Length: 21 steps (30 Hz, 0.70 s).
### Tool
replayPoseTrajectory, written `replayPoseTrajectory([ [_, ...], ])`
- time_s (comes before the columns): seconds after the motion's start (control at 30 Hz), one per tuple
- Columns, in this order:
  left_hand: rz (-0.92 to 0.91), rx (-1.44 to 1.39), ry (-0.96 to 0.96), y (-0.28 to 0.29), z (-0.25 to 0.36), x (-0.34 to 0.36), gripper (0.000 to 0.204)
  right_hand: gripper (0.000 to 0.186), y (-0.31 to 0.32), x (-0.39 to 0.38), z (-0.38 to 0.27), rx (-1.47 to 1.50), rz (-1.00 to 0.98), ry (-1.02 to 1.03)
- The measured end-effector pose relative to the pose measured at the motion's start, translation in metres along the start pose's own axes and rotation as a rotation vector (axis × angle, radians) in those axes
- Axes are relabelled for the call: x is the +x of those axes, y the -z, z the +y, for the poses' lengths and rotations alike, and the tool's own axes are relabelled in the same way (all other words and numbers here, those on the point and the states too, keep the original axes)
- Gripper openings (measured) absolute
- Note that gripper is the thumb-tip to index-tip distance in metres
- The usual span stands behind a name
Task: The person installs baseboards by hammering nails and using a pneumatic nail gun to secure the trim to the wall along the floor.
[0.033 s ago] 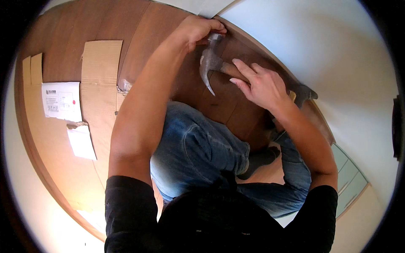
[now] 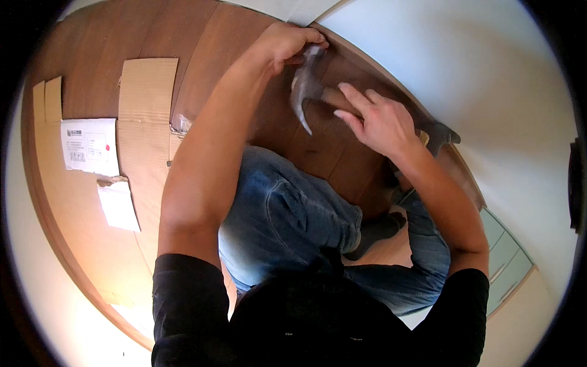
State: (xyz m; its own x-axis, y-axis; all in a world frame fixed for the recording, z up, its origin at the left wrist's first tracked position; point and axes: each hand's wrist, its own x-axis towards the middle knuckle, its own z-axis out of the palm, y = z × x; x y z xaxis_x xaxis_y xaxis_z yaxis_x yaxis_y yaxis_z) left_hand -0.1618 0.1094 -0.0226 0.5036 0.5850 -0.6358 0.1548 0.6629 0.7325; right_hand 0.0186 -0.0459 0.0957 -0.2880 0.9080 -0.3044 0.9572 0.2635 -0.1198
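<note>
The hammer [image 2: 304, 92] handle is hidden under the right hand [image 2: 382, 125]; its striking face is covered by the left hand [image 2: 287, 44]. Whatever the left fingers [image 2: 315, 38] pinch cannot be determined (too small). Paper label [image 2: 90, 147] print is illegible.

One hammer [image 2: 306, 92], two hands, one flattened cardboard box [image 2: 143, 122], two paper labels [image 2: 90, 147].

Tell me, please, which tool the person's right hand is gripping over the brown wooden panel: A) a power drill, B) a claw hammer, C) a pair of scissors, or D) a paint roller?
B: the right hand is wrapped around a wooden handle that ends in a grey metal head with a curved, pointed claw, a claw hammer, while the left hand is at the head's upper end by the wooden panel.
</note>
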Motion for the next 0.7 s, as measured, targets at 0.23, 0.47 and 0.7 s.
replayPoseTrajectory([
  [0.23,0.0,-0.134,-0.023,-0.001,0.007,-0.015,0.02,0.053,0.01,-0.035,-0.023,0.456,0.057,-0.109],
  [0.47,0.619,0.897,-0.471,0.009,0.018,-0.038,0.067,0.026,0.078,-0.07,-0.039,1.334,0.365,0.042],
  [0.7,0.747,1.219,-0.801,0.014,0.003,-0.011,0.093,0.037,0.102,0.002,-0.011,1.299,0.791,0.359],
])
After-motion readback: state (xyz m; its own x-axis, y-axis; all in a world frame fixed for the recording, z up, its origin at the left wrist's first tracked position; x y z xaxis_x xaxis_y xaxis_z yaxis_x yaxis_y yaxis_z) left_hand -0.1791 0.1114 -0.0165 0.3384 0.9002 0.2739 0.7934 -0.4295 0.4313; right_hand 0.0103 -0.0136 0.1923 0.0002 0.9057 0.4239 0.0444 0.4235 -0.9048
